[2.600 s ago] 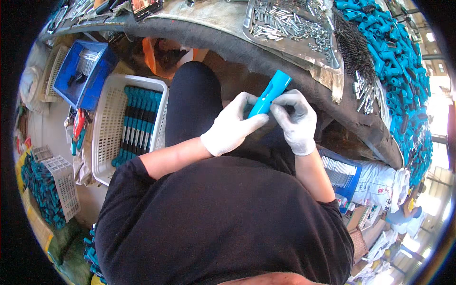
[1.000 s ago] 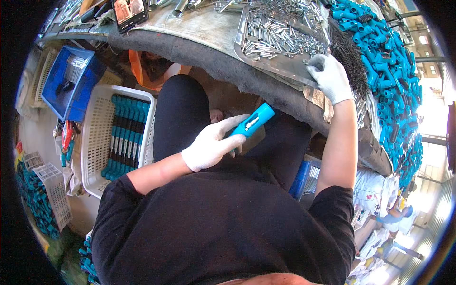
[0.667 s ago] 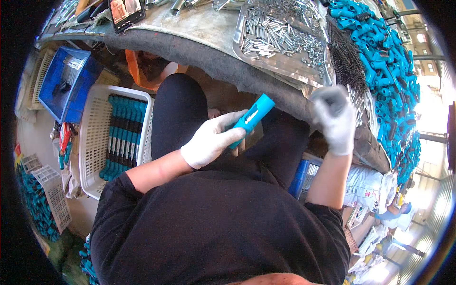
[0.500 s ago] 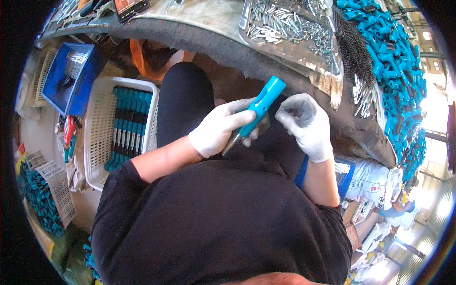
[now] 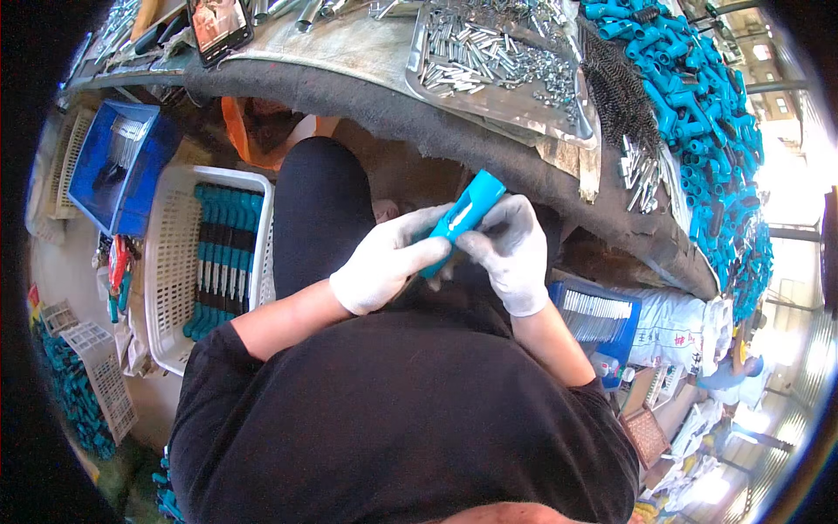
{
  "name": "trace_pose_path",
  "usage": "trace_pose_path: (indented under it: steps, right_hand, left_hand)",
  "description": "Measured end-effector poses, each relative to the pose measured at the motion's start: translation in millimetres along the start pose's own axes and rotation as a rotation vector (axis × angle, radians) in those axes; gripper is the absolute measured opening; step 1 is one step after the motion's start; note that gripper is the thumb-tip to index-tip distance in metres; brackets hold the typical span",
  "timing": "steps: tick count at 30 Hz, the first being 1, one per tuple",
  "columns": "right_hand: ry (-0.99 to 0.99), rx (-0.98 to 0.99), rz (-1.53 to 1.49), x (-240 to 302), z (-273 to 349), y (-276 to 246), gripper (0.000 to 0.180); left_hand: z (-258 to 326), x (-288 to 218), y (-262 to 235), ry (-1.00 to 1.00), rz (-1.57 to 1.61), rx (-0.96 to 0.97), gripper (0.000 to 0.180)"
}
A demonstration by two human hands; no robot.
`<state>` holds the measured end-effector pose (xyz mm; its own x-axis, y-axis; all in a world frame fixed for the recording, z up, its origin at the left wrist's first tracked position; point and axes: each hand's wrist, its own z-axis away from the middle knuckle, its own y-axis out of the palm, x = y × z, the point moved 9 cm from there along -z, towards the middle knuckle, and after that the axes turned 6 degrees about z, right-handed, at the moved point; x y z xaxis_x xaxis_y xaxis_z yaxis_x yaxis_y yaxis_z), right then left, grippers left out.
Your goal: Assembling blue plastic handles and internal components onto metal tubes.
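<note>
A turquoise plastic handle (image 5: 463, 216) is held over my lap, tilted up to the right. My left hand (image 5: 388, 262), in a white glove, grips its lower end. My right hand (image 5: 509, 251), also gloved, pinches the handle's side just below its top. What the right fingers hold against it is hidden. Above them runs the workbench edge (image 5: 367, 92), with a metal tray (image 5: 572, 122) of small silver pins.
A white basket (image 5: 170, 262) of finished turquoise-and-black tools stands at my left knee, a blue crate (image 5: 109, 166) beyond it. Black springs (image 5: 615, 87) and a heap of turquoise handles (image 5: 698, 96) lie on the bench at right. A blue box (image 5: 598, 319) sits below right.
My right hand reached up to the pin tray on the bench, then came back down to the handle. My left hand kept hold of the handle throughout.
</note>
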<state>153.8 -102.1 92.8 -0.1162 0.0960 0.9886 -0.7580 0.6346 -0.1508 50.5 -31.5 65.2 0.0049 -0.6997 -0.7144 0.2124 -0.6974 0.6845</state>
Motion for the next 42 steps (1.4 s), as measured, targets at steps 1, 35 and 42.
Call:
trace_pose_path:
  steps: [1, 35, 42]
  right_hand:
    - [-0.002, 0.001, 0.005, -3.3, -0.1, -2.7, 0.034]
    - [-0.396, 0.394, 1.555, 87.0, -141.0, -80.8, 0.010]
    - [-0.622, 0.406, 1.553, 83.5, -178.0, -68.0, 0.014]
  left_hand:
    - [0.2, 1.5, -0.7, -0.003, -0.007, -0.004, 0.058]
    - [-31.4, 7.9, -36.2, -0.199, -0.079, 0.047, 0.042]
    - [-32.5, 6.3, -40.1, -0.195, -0.050, 0.022, 0.037]
